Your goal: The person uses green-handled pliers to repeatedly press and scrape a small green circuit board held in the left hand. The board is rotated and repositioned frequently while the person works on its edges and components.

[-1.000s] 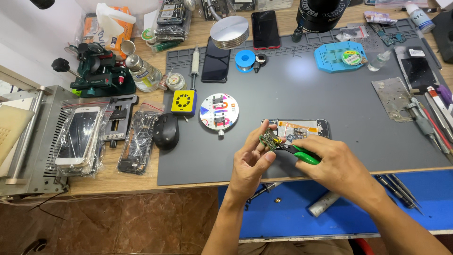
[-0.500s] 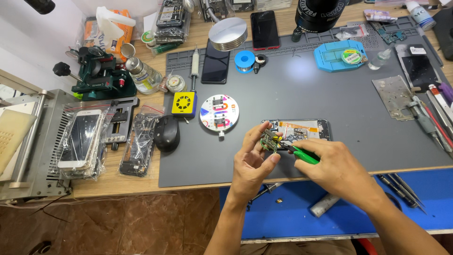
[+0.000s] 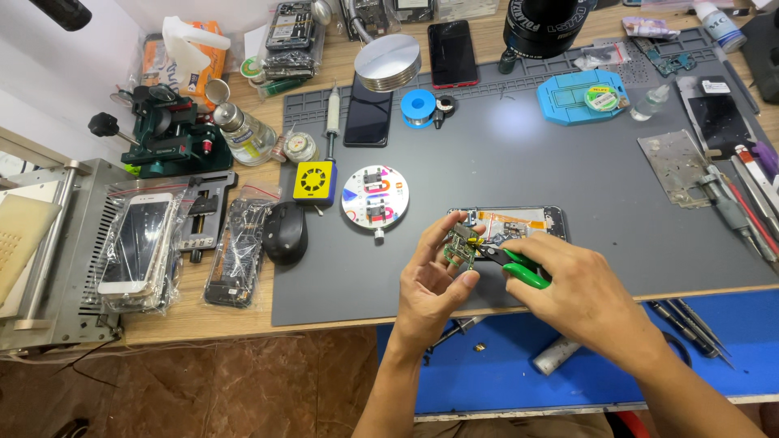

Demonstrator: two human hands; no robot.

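Small green circuit board (image 3: 459, 248), pinched between thumb and fingertips of the left hand (image 3: 432, 280), raised just above the grey work mat (image 3: 568, 170) on the tabletop (image 3: 243, 312). Board held roughly upright, long axis running away from the body, face turned toward the right. Right hand (image 3: 578, 285) closed around green-handled cutters (image 3: 516, 268), dark tip pointing left and meeting the board's right edge; whether the tip bites or merely touches, not discernible. Cutters lying nearly level, axis crossing the board's at close to a right angle. Both hands near together, wrists over the mat's front edge and the blue mat (image 3: 519, 369) below. Opened phone frame (image 3: 519, 223) flat on the grey mat directly behind the board, long axis left to right, partly hidden by the fingers. Round magnetic parts disc (image 3: 376, 197) to the left of the left hand, well apart; black mouse (image 3: 286, 233) further left.
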